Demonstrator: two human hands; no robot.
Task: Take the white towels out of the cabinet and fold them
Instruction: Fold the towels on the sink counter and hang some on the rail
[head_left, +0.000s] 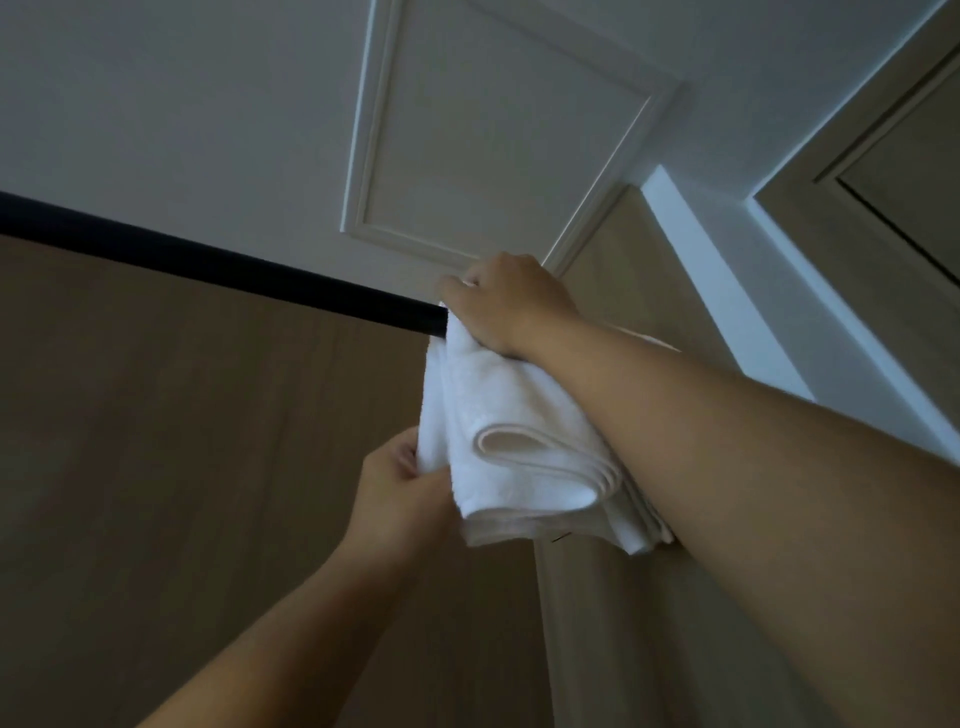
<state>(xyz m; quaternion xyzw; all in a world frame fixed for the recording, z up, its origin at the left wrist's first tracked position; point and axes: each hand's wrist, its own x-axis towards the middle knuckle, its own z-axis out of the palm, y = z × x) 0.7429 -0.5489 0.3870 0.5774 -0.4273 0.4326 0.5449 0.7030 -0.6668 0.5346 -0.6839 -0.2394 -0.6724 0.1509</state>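
Above me is a white panelled ceiling (498, 130), with a beige wooden cabinet wall (182, 441) crossed by a dark rail (234, 270). I can read no label or writing anywhere. The white towels (519, 457), a folded bundle, are held up high beside the rail's end. My right hand (509, 301) grips their top; its fingertips are hidden. My left hand (405, 493) pinches the lower edge

A single head-worn view is given, tilted steeply upward and held close beneath the raised hands, so that the white panelled ceiling (498, 130) is faced.
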